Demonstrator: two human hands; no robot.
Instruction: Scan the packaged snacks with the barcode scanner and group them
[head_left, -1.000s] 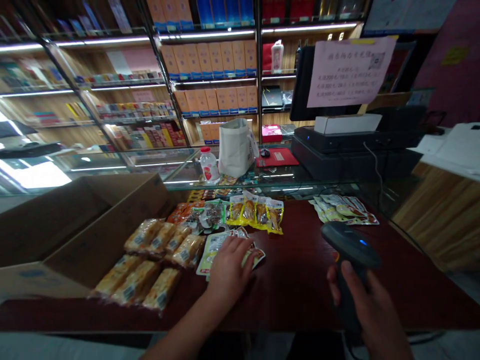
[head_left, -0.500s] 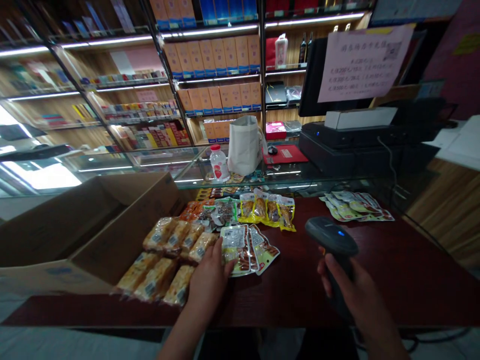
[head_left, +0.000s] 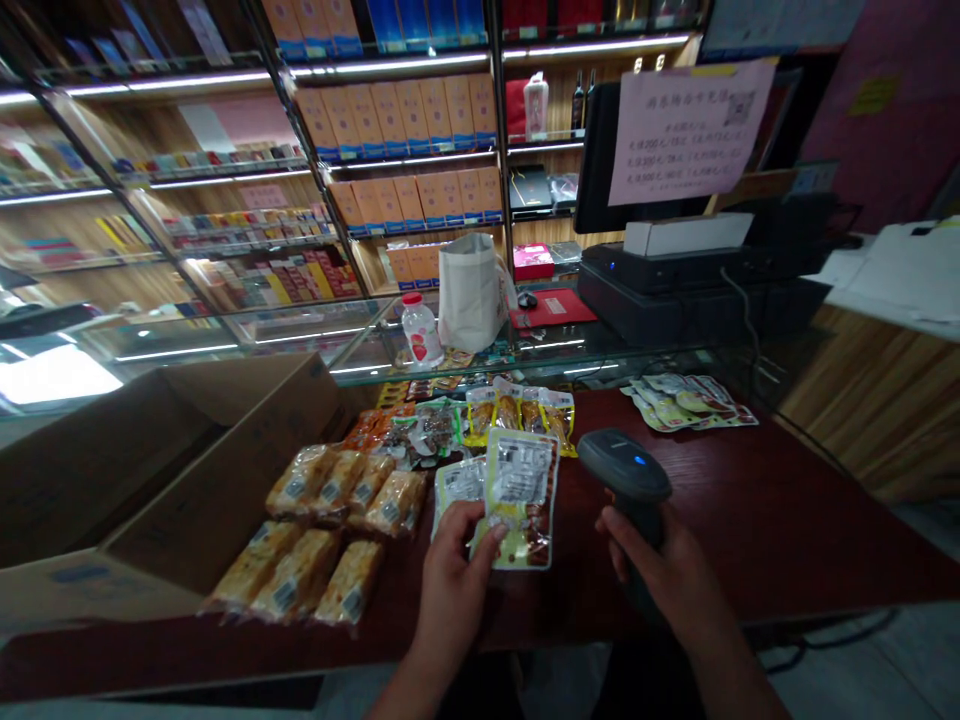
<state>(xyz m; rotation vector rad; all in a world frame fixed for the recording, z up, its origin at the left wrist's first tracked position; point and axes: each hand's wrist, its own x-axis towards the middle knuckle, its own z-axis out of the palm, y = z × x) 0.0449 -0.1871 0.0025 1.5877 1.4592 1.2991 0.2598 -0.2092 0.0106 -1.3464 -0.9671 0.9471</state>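
My left hand (head_left: 459, 570) pinches a snack packet (head_left: 521, 490) by its lower left edge and holds it up off the table, its printed label facing me. Behind it a similar light green packet (head_left: 456, 485) lies on the dark red table. In my right hand (head_left: 664, 565) is a black barcode scanner (head_left: 624, 468), gripped by its handle, with a blue light lit on top. The scanner's head points left towards the packet, a short way from it. Left of my left hand lie several wrapped bread pieces (head_left: 296, 570) in two rows.
An open cardboard box (head_left: 217, 480) stands at the left. Yellow-edged packets (head_left: 517, 412) and green-edged packets (head_left: 427, 430) lie behind, with a packet pile (head_left: 690, 402) at the back right. On the glass counter are a bottle (head_left: 421, 330), a white bag (head_left: 471, 295) and a monitor (head_left: 596, 160).
My left hand has taken hold of one packet from the group on the table and lifted it to the right. The scanner stays in my right hand. The camera view has shifted somewhat.
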